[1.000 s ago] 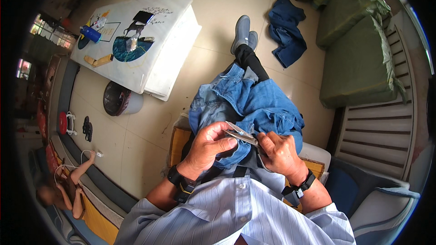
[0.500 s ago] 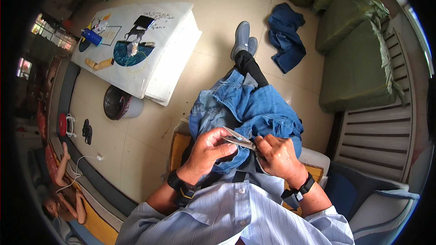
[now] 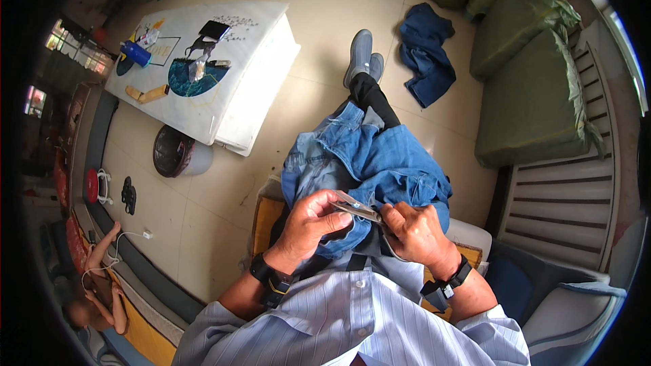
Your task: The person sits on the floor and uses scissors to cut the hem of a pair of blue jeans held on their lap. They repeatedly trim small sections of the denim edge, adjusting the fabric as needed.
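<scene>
Blue denim garments (image 3: 380, 163) are bunched over my lap. A pair of silvery metal scissors (image 3: 354, 205) lies between my hands, above the denim. My left hand (image 3: 312, 227) is closed at the blade end, thumb and fingers pinching there; whether it grips blade or cloth is unclear. My right hand (image 3: 417, 234) is wrapped round the handle end of the scissors, with denim under it.
A low white table (image 3: 251, 88) with small items is front left, beside a bin (image 3: 193, 156). Dark jeans (image 3: 427, 54) lie on the floor ahead. Green wrapped bundles (image 3: 529, 102) and a slatted frame (image 3: 556, 210) line the right. Another person (image 3: 102, 298) reclines at lower left with a white cable.
Over the last second the scissors and both hands sit slightly lower in view, as the whole scene has shifted a little. The other person's limbs at lower left have moved.
</scene>
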{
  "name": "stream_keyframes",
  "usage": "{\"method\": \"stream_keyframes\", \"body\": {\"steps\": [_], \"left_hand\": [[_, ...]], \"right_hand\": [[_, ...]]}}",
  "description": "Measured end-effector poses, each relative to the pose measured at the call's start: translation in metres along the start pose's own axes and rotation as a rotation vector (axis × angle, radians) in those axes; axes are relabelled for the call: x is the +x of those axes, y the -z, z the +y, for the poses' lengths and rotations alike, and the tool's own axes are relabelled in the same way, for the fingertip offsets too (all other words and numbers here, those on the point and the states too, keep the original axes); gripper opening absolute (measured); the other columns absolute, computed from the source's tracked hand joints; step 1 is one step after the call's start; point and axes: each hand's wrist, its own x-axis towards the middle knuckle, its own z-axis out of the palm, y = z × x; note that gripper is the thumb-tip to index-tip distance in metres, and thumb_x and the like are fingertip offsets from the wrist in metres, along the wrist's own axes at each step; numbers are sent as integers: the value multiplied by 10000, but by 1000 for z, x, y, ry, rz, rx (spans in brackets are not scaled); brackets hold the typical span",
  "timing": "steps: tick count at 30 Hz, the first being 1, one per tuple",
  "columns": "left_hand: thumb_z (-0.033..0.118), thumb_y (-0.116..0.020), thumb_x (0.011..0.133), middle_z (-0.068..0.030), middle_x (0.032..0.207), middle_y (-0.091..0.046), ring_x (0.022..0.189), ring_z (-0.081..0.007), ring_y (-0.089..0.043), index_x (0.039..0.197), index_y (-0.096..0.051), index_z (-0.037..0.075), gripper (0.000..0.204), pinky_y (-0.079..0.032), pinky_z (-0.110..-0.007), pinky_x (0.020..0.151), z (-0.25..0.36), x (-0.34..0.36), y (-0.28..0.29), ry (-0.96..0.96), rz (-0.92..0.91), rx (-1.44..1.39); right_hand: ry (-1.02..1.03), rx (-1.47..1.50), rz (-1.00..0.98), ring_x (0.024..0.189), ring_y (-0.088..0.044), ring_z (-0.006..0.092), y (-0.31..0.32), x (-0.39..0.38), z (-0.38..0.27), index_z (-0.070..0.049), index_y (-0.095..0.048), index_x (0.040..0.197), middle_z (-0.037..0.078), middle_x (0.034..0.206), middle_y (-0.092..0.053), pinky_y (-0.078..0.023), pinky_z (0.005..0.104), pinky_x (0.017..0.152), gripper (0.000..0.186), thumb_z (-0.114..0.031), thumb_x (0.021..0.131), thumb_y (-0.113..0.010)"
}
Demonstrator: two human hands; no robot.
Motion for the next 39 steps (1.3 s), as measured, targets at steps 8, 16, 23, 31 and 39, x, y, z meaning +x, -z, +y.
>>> {"method": "stream_keyframes", "body": {"steps": [8, 16, 23, 31, 39], "left_hand": [[70, -782, 950, -66, 1152, -721, 978, -97, -635, 1164, -690, -8, 246, -508, -260, 887, 0, 0, -1, -4, 14, 24], [47, -775, 947, -70, 1150, -732, 988, -93, -645, 1169, -693, -13, 244, -518, -259, 876, 4, 1, -3, 22, -7, 15], [48, -775, 947, -75, 1114, -737, 928, -85, -647, 1169, -690, -15, 246, -521, -239, 828, -2, 4, -3, -34, -10, 50], [45, -787, 933, -65, 1117, -732, 921, -78, -641, 1176, -685, -9, 269, -524, -241, 821, 3, 1, 0, 23, 7, 18], [46, -787, 930, -51, 1106, -721, 916, -78, -642, 1207, -682, -5, 301, -526, -244, 820, -1, -1, 2, -4, 55, -16]], "right_hand": [[11, -23, -13, 602, -658, 308, 3, 3, 1, -56, -657, 1071, 83, 770, -607, -509, 422, 522, 301, -108, 795, -765], [10, -22, -8, 621, -670, 293, 6, 9, 1, -59, -661, 1073, 78, 767, -598, -519, 417, 536, 299, -119, 799, -763], [4, -29, -28, 594, -661, 299, 7, 8, 0, -60, -664, 1076, 78, 767, -602, -516, 422, 524, 316, -127, 785, -768], [6, -22, -1, 564, -645, 307, 0, 2, 2, -67, -665, 1058, 76, 753, -610, -506, 428, 500, 293, -129, 789, -762], [14, -27, -29, 567, -646, 316, 4, 6, 1, -63, -661, 1061, 80, 755, -623, -504, 434, 500, 292, -121, 793, -763]]}}
